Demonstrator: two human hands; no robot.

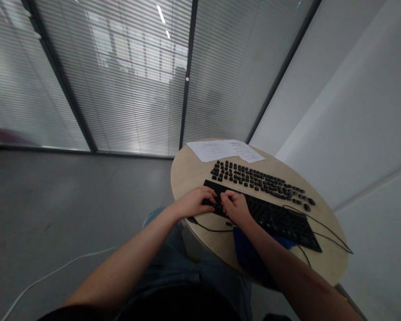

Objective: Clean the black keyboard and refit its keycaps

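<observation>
One black keyboard (280, 219), with two bare hands at its left end and a set of loose keys (258, 183).
The keyboard lay aslant on a round, pale tabletop (184, 167); the loose keys stood in rows just beyond it, apart from its far edge. Left hand (198, 201): fingers bent over the keyboard's left end; whether its grip was clasping anything, cannot tell. Right hand (237, 207): just beside the left, over the keyboard, fingers curled in and thumb drawn near; whether its grip held a small piece, cannot tell. Also listed: printed papers (210, 151), overlapping, at the far edge; a black cord (217, 231) along the near side; a blue item (243, 255), kind unclear, under the right forearm.
</observation>
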